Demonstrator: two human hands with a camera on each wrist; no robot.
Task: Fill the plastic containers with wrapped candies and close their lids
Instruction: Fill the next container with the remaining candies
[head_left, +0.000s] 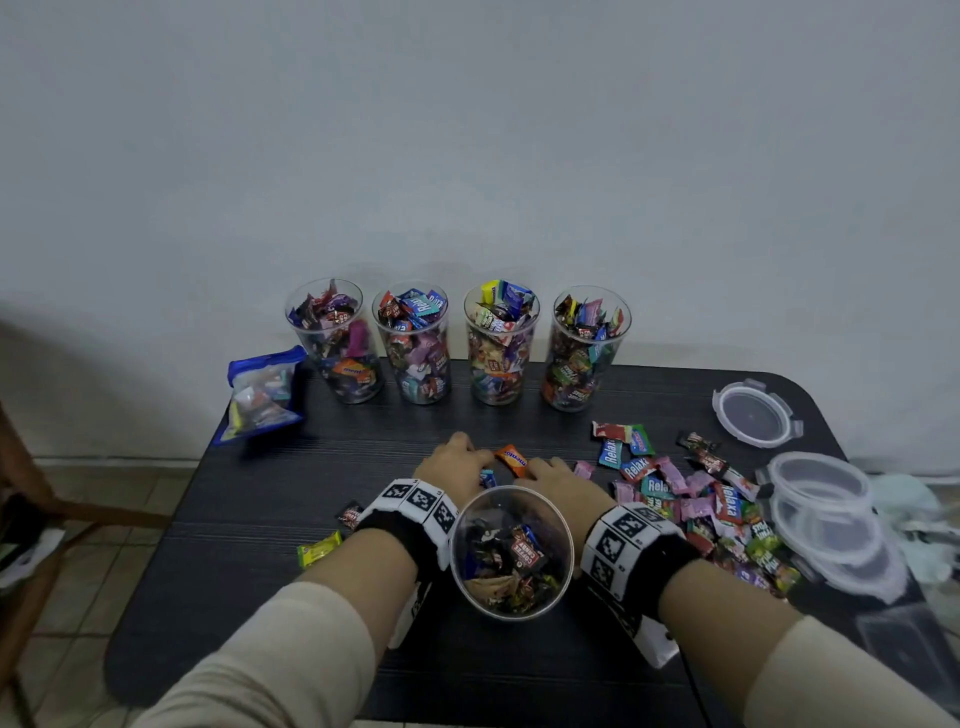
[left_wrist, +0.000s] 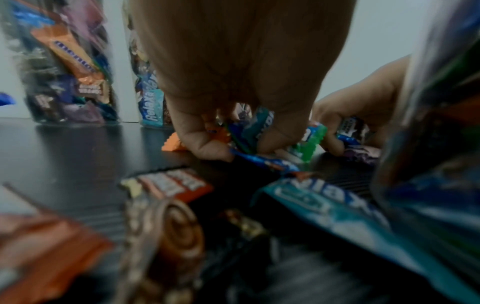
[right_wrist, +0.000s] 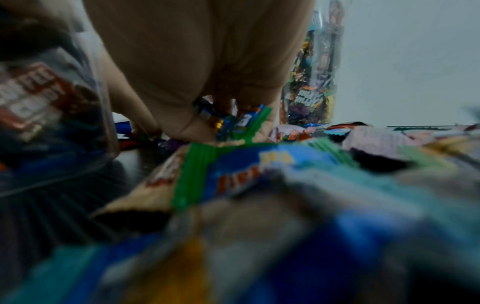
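Note:
A clear plastic container (head_left: 519, 489), part filled with wrapped candies, stands near me between my wrists. Just beyond it both hands are down on the black table (head_left: 291, 493). My left hand (head_left: 454, 465) (left_wrist: 233, 148) curls its fingers round several wrapped candies (left_wrist: 249, 131), orange, blue and teal. My right hand (head_left: 558, 480) (right_wrist: 233, 129) grips blue and green wrapped candies (right_wrist: 228, 123) at the edge of the loose pile (head_left: 696, 504). An orange candy (head_left: 511, 460) lies between the hands.
Several full containers (head_left: 413, 345) stand open in a row by the wall. Clear lids (head_left: 756, 413) and a stack of lids (head_left: 826, 499) lie at the right edge. A blue candy bag (head_left: 265, 392) sits back left; stray candies (head_left: 319, 548) lie front left.

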